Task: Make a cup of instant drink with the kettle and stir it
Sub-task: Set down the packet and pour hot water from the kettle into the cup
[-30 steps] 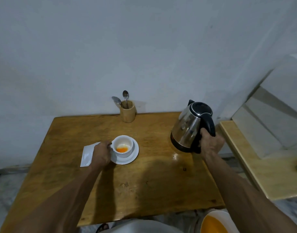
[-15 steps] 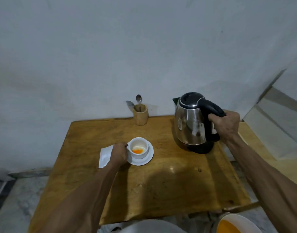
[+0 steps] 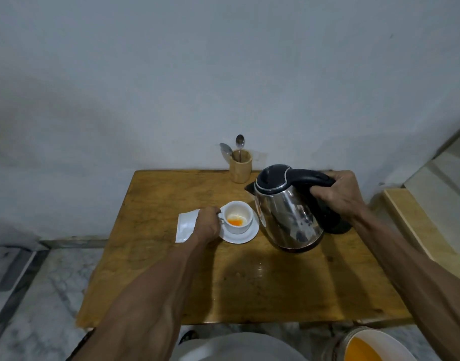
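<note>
Here the kettle [image 3: 289, 214] hangs tilted in the right hand's grip [image 3: 335, 196].

Both forearms reach forward — the left hand [image 3: 207, 223] curled shut at eleven o'clock, knuckles up, the right hand [image 3: 337, 196] fisted at one o'clock, wrist cocked leftward, arm angled inward.

Steel kettle [image 3: 289, 217] w/ black lid & handle; white cup [image 3: 236, 217], orange powder [image 3: 235, 222]; brown wood table [image 3: 249, 282].
</note>
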